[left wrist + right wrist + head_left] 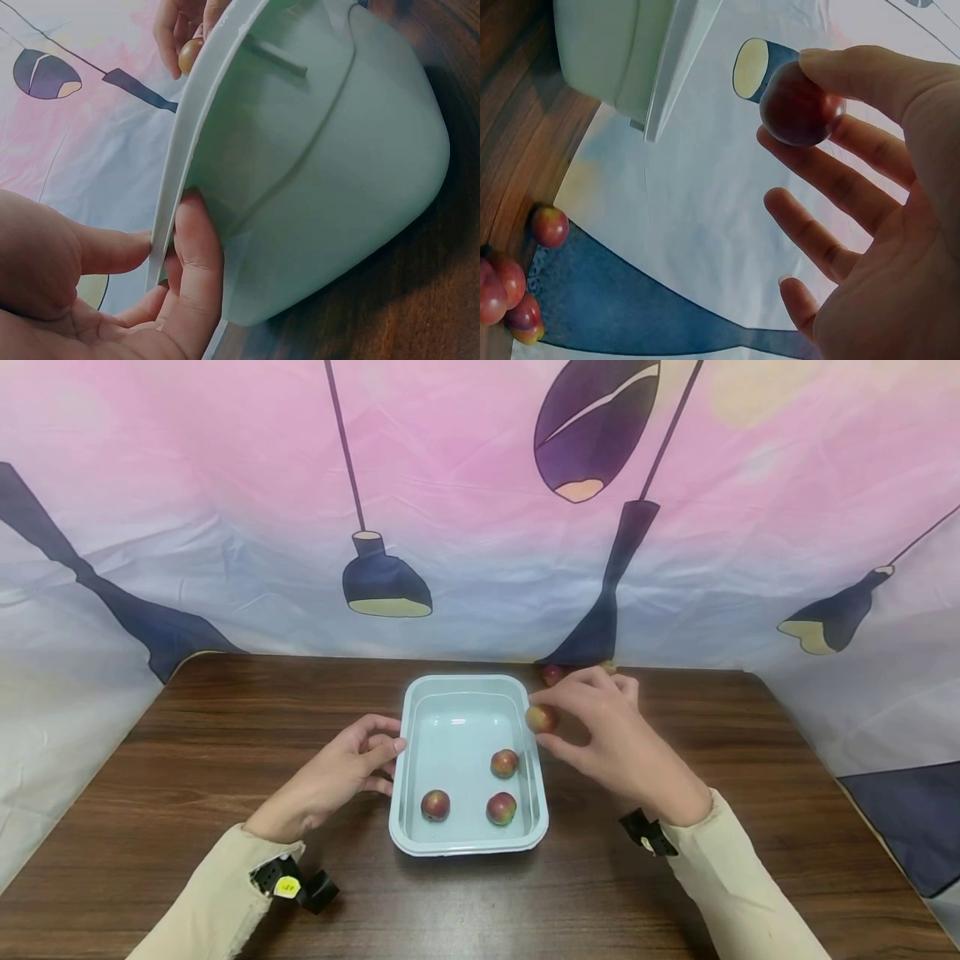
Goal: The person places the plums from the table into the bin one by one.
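Observation:
A pale green-blue rectangular plastic tub [459,706] stands upright on the table. Three small round red-yellow fruits lie inside: one fruit [435,805] at the near left, another [501,808] at the near right, a third [505,763] behind that. On the tub's left side my left hand [352,760] pinches the rim, thumb on top and fingers beneath, as the left wrist view shows. My right hand [611,731] holds another such fruit [799,105] between thumb and fingertips, beside the tub's right rim. Its ring and little fingers stay apart from the fruit.
Several more fruits [550,226] lie behind my right hand at the table's back edge, mostly hidden in the head view. The dark wood table [247,727] meets a printed cloth [480,527] at the back. Black straps with cameras [296,881] circle both wrists.

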Motion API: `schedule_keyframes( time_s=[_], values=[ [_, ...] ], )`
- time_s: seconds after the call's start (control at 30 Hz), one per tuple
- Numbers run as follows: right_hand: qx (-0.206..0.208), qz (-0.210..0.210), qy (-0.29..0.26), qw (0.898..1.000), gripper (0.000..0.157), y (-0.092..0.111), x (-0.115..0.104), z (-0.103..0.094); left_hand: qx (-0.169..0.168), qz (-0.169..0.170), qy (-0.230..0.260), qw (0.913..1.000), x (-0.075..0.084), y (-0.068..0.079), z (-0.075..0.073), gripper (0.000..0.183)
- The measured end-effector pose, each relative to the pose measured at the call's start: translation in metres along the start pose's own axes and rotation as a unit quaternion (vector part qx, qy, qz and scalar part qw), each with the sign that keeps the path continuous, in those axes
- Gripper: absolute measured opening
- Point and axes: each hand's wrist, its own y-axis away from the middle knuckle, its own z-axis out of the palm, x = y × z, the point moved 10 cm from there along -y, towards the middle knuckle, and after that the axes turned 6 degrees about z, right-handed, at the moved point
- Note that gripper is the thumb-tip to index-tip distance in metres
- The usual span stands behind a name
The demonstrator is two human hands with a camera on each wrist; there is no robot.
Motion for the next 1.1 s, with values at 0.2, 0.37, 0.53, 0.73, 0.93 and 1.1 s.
schedule_keyframes(
  time_s=[0.2,0.37,0.53,0.73,0.93,1.1],
  values=[
    [-0.009,-0.024,0.010,1.000,0.041,0.001,-0.009,0.008,-0.001,0.002,0.001,1.0000,0.000,0.000,0.000,0.047],
    [-0.017,-0.038,0.008,0.999,0.040,0.001,-0.015,0.013,-0.001,0.004,0.003,1.0000,0.000,0.000,0.000,0.047],
    [-0.032,-0.044,0.005,0.999,0.040,0.001,-0.018,0.019,-0.001,0.004,0.003,1.0000,0.000,0.000,0.000,0.047],
    [-0.043,-0.044,0.009,0.998,0.037,0.001,-0.020,0.026,-0.001,0.004,0.000,1.0000,0.000,0.000,0.000,0.047],
    [-0.044,-0.039,0.021,0.998,0.038,0.001,-0.018,0.028,-0.003,0.004,0.000,1.0000,0.001,0.000,0.000,0.047],
    [-0.042,-0.024,0.033,0.998,0.044,0.000,-0.011,0.028,-0.002,0.004,0.002,1.0000,0.001,0.000,0.000,0.046]
  ],
)
